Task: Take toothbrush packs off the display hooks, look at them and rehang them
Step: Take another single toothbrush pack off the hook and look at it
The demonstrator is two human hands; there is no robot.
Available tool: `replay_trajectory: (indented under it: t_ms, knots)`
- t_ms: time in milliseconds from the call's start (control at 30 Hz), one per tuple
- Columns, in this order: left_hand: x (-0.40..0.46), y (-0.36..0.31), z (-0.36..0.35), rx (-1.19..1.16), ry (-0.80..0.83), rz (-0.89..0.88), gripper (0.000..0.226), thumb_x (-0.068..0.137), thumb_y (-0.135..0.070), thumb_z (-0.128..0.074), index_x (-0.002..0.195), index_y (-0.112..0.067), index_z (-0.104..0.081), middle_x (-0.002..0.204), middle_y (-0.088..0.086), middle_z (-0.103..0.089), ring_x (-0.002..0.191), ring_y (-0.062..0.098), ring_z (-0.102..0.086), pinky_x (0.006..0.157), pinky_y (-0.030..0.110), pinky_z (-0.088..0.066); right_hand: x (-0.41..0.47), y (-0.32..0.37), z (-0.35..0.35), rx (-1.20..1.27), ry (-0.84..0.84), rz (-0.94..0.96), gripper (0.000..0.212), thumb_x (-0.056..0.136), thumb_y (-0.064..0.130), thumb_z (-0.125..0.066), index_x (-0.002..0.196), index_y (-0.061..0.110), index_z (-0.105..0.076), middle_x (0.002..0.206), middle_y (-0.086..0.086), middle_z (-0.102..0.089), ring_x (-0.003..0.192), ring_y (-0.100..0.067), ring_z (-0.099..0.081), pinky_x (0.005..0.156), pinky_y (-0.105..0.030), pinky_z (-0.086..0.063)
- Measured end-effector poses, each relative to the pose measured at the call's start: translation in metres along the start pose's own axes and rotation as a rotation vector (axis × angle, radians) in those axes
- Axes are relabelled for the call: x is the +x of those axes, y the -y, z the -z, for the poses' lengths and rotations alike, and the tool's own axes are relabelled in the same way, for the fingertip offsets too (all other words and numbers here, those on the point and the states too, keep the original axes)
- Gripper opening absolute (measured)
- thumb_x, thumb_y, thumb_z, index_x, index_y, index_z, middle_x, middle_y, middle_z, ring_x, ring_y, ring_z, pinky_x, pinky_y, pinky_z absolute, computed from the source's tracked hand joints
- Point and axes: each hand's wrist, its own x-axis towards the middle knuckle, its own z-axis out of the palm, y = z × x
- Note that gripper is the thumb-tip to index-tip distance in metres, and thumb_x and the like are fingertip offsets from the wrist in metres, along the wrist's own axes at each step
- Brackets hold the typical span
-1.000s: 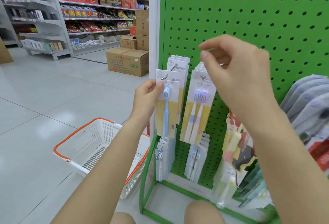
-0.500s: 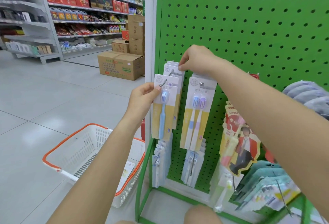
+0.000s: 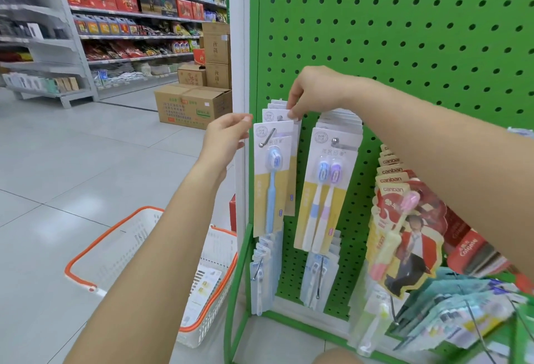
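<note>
Toothbrush packs [image 3: 273, 178] are hung on a display hook [image 3: 267, 138] at the left of the green pegboard [image 3: 404, 31]; a rear pack's header is pinched by the right hand [image 3: 310, 93]; the left hand [image 3: 228, 138], fingers relaxed, is held just beside the front pack; rehanging is judged under way; next, the card must be slid fully onto the hook.

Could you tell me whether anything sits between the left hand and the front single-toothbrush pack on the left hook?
Nothing visible does. The left hand is right at the left edge of the front single-brush pack, fingertips by its top corner. The right hand pinches the top of a pack farther back on the same hook, clear of that path.
</note>
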Motion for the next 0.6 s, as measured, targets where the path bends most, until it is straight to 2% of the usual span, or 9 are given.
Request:
replay_trajectory:
  t_ms: [100,200,267,367,433,533,600]
  knots:
    - [0.0080,0.0005,-0.0074,0.060,0.081,0.002,0.007,0.095,-0.020,-0.062,0.096,-0.016,-0.067,0.080,-0.006,-0.067,0.078,0.009,-0.060,0.077,0.027,-0.048,-0.0005,-0.0004,0.0025,0.011,0.001,0.018,0.005,0.088,0.022,-0.069,0.091,0.018,-0.069,0.076,0.010,-0.063,0.064,-0.002,-0.051,0.054,-0.018,-0.034]
    - [0.0086,0.0002,-0.0078,0.007,0.087,0.016,0.014,0.096,-0.019,-0.058,0.085,-0.018,-0.067,0.068,-0.011,-0.066,0.066,0.004,-0.058,0.065,0.016,-0.047,0.0017,-0.0018,0.0022,0.022,-0.015,0.023,0.007,0.087,0.023,-0.069,0.091,0.018,-0.070,0.078,0.009,-0.065,0.060,0.001,-0.049,0.053,-0.016,-0.033]
    - [0.0057,0.0025,-0.0069,-0.015,0.114,0.021,0.014,0.097,-0.019,-0.057,0.090,-0.016,-0.070,0.072,-0.009,-0.068,0.066,0.004,-0.059,0.062,0.014,-0.047,0.0029,-0.0042,0.0019,0.045,-0.011,0.020,0.009,0.087,0.024,-0.070,0.093,0.017,-0.071,0.081,0.008,-0.066,0.062,0.001,-0.051,0.054,-0.015,-0.034]
    - [0.0004,0.0052,-0.0083,0.010,0.148,-0.008,0.018,0.092,-0.010,-0.062,0.107,-0.007,-0.070,0.088,0.001,-0.072,0.075,0.010,-0.064,0.068,0.022,-0.052,0.0025,-0.0080,0.0039,0.127,-0.004,0.021,0.014,0.086,0.025,-0.070,0.095,0.016,-0.072,0.087,0.006,-0.070,0.074,-0.001,-0.058,0.058,-0.015,-0.037]
    - [-0.0001,0.0049,-0.0096,0.015,0.115,-0.021,0.015,0.090,-0.007,-0.064,0.104,-0.008,-0.071,0.086,-0.001,-0.073,0.073,0.009,-0.066,0.067,0.024,-0.053,0.0013,-0.0082,0.0048,0.159,-0.016,0.030,0.015,0.086,0.026,-0.071,0.095,0.015,-0.072,0.087,0.006,-0.070,0.075,-0.002,-0.058,0.059,-0.015,-0.038]
    - [0.0004,0.0033,-0.0091,0.011,0.052,-0.046,0.011,0.090,-0.007,-0.065,0.092,-0.016,-0.071,0.076,-0.008,-0.072,0.066,0.003,-0.065,0.059,0.018,-0.051,0.0017,-0.0055,0.0022,0.133,-0.019,0.041,0.016,0.087,0.028,-0.069,0.095,0.014,-0.072,0.082,0.008,-0.069,0.061,0.004,-0.053,0.052,-0.013,-0.038]
    - [0.0008,0.0047,-0.0049,0.000,0.006,-0.054,0.008,0.092,-0.010,-0.064,0.093,-0.015,-0.071,0.079,-0.005,-0.072,0.070,0.006,-0.065,0.061,0.018,-0.052,0.0016,-0.0014,0.0014,0.104,-0.024,0.041,0.021,0.090,0.033,-0.064,0.096,0.015,-0.072,0.088,0.007,-0.068,0.059,0.002,-0.050,0.051,-0.015,-0.036]
